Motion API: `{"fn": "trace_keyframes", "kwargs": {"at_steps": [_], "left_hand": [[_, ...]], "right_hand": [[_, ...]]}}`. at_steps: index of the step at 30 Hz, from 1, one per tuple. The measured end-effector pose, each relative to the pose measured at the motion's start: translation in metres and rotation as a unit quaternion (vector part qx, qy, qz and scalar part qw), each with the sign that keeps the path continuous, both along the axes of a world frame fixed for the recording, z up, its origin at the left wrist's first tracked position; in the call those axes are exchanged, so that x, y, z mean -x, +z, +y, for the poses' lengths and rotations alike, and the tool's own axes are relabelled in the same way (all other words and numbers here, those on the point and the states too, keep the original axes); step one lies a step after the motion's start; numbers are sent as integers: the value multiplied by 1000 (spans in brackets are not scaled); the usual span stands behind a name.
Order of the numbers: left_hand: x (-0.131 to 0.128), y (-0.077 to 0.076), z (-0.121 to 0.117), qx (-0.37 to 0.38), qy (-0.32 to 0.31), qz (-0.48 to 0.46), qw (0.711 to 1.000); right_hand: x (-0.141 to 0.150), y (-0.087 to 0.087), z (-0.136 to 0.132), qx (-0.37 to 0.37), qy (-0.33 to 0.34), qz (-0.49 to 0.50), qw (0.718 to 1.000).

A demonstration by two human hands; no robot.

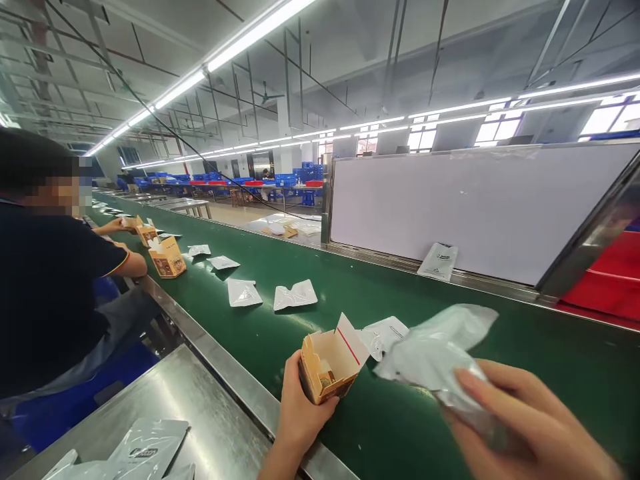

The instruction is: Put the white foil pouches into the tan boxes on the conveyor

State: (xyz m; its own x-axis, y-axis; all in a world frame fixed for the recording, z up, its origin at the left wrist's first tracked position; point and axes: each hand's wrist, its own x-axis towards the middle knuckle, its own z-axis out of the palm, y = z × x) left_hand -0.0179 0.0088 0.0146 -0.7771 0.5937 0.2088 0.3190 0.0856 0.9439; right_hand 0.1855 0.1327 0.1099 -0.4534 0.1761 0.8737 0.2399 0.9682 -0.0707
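Our right hand (520, 413) gripped a pale bag (440, 353) in its fingers over the green belt (350, 280), the bag so blurred that we could not tell one from two. Beside it, the fingers of our left hand (303, 413) wrapped an open box (327, 357). We judged the step to be boxing the bag, the next move calling for a careful line-up. The box's bottom was hidden; farther along, the left edge cut off a co-worker (45, 287).
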Motion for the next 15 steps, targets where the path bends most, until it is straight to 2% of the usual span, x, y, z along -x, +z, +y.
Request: {"fn": "trace_keyframes", "kwargs": {"at_steps": [1,3,5,8,11,15], "left_hand": [[-4,2,0,-6,3,10,1000],[-10,4,2,-15,2,19,1000],[-13,3,4,-18,3,34,999],[-15,-3,6,-18,29,85,996],[-17,-11,6,-14,49,150,987],[-21,-15,5,-10,23,205,978]], "right_hand": [[16,13,-14,-20,36,15,999],[43,25,-31,-69,106,24,992],[58,23,-34,-91,127,-3,988],[61,13,-26,-99,155,-142,973],[52,12,-22,-51,202,-292,933],[50,23,-35,86,159,-454,873]]}}
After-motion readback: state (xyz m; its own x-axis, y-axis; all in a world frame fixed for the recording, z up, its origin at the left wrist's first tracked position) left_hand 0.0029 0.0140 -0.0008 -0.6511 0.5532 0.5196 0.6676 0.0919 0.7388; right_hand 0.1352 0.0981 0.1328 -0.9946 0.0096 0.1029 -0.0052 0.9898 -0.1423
